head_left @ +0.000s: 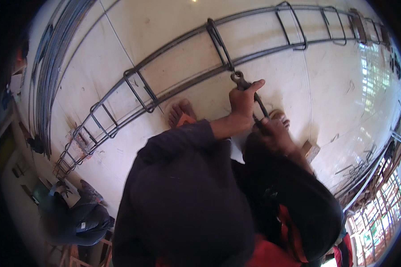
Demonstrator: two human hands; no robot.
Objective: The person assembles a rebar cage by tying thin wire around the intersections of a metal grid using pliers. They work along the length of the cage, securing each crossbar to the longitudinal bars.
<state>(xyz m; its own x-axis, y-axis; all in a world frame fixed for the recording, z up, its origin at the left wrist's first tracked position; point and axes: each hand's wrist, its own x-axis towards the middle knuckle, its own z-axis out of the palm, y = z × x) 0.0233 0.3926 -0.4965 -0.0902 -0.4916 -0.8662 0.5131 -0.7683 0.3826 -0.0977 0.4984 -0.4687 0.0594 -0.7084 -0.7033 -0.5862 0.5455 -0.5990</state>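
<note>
Both my hands are on a pair of dark pincers [239, 78], whose rounded head is by a rebar stirrup [219, 42] on the near bar of a long rebar cage [182, 85]. My left hand [243, 104] is wrapped round the tool just below the head, its thumb sticking out to the right. Lower down, my right hand [276, 135] closes round the handle end. The pincers' jaws seem to meet the joint of stirrup and bar; any wire there is too small to make out.
Several more stirrups ring the cage, which rests on brick-like blocks [360, 27]. A bundle of long rods [53, 75] lies at the far left. A person [78, 213] crouches near the cage's left end. Bent rod pieces [358, 169] and a small block [310, 151] lie at right.
</note>
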